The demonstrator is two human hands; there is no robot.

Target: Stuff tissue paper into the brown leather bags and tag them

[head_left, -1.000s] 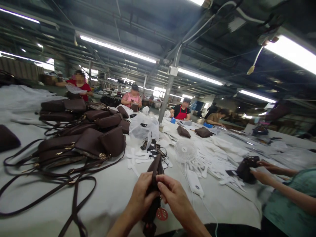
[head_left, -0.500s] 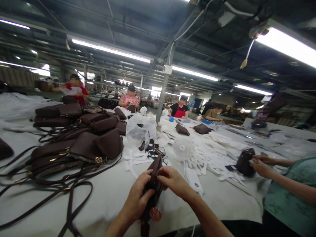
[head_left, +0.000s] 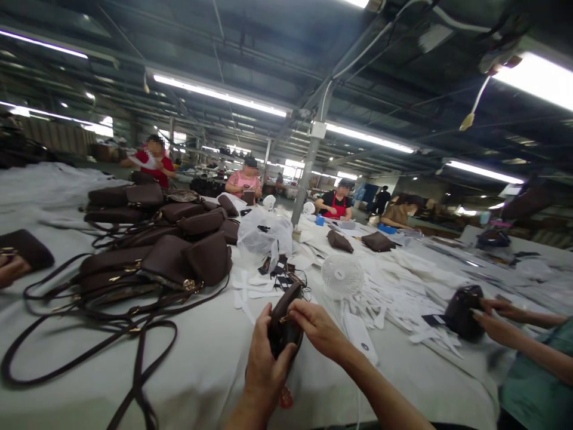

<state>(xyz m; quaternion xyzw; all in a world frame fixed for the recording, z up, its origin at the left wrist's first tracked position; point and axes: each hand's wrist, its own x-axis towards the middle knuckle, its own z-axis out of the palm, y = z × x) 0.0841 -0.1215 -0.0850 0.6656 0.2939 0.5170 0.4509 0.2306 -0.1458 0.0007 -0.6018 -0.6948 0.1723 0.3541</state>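
A small dark brown handbag (head_left: 289, 298) is held upright just above the table in front of me. My left hand (head_left: 264, 364) grips its near side, with the thumb over the dark gap along the top. At that gap, my right hand (head_left: 316, 328) pinches by thumb and forefinger at a small gold zipper pull (head_left: 283, 319), partly covered by the fingertips. A reddish round tag (head_left: 285, 397) hangs below the bag, near my left wrist.
Brown bags with long straps (head_left: 163, 263) pile up on the left. Beyond my hands lie black tags (head_left: 282, 275), a white fan (head_left: 342, 276) and white strips (head_left: 380, 301). Co-workers' hands hold bags at the left edge and right (head_left: 496, 322); others stand across the table.
The bag has turned in my hands and a dark gap along its top now shows. My right fingers are at the gold pull. A co-worker's hand has appeared at the left edge.
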